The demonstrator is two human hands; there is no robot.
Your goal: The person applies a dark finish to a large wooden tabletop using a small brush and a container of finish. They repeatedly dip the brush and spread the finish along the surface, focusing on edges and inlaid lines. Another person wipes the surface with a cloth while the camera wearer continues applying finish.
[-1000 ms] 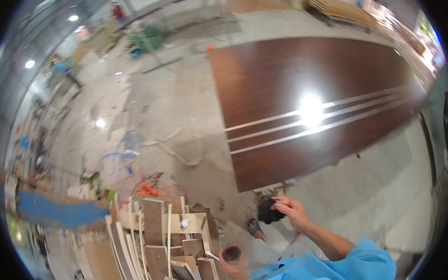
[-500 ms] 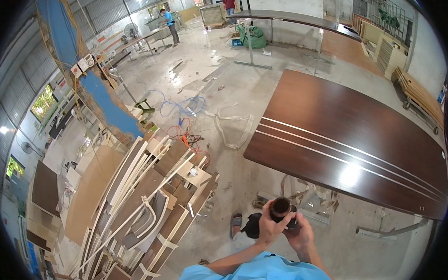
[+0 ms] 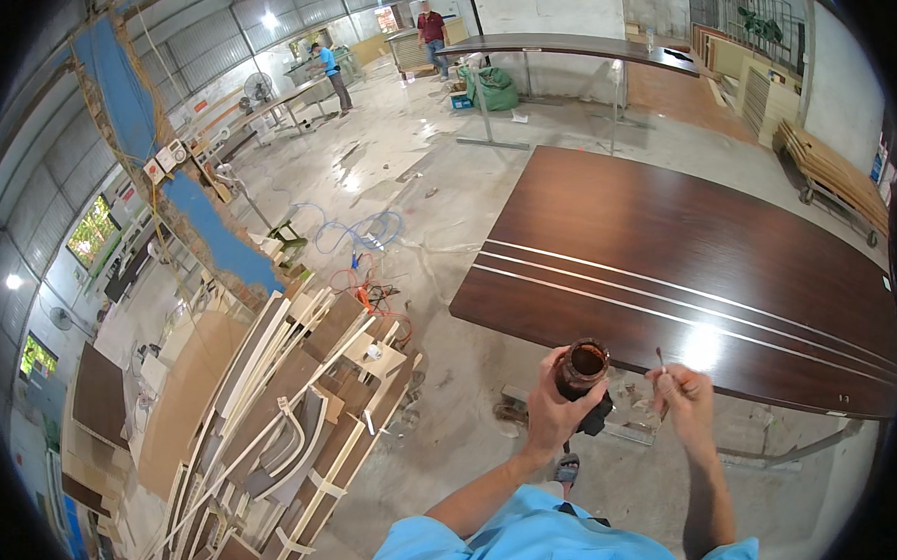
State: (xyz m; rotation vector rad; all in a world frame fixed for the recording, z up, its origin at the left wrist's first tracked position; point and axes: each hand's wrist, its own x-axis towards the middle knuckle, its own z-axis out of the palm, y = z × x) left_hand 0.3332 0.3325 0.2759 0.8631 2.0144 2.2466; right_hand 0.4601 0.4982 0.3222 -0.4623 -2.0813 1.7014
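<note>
Gripping jar [image 3: 583,366], left hand [image 3: 551,416] partly hides it; black bundle [image 3: 597,417] unclear.

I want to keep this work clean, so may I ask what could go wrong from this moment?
Two risks, probably. The left hand holds an open jar, brown inside, close to the near edge of the brown panel; if tipped, it could spill there. The right hand holds a thin stick near the same edge; it might mark the glossy surface, though whether its tip is wet is unclear.
</note>
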